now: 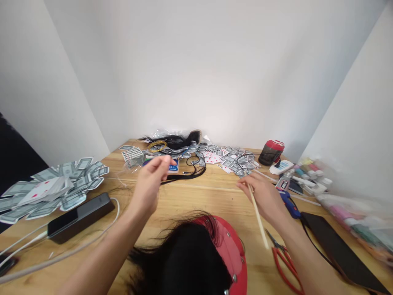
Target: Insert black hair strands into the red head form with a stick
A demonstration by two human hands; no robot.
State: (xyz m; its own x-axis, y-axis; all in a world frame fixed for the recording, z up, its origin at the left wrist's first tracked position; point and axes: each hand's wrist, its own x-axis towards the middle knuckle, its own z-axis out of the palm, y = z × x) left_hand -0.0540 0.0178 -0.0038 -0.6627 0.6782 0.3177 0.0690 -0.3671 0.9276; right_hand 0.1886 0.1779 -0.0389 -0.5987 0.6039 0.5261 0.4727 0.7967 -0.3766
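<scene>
My left hand (153, 180) is raised above the left side of the table with its fingers pinched together; whatever they hold, if anything, is too fine to make out. In my right hand (260, 196) is a thin pale wooden stick (258, 217), gripped near its upper end and slanting down towards me. Below and between both hands sits a rounded red and pink form (231, 246) with metal pins along it. Black hair (187, 258) covers much of this form, and loose strands spread out to the left. Neither hand touches the hair.
Red-handled scissors (284, 258) lie under my right forearm. At left are a black power strip (81, 217) with white cables and fanned playing cards (50, 188). Along the back lie more cards (211, 157), a black hair bundle (178, 141) and a red-lidded jar (272, 152).
</scene>
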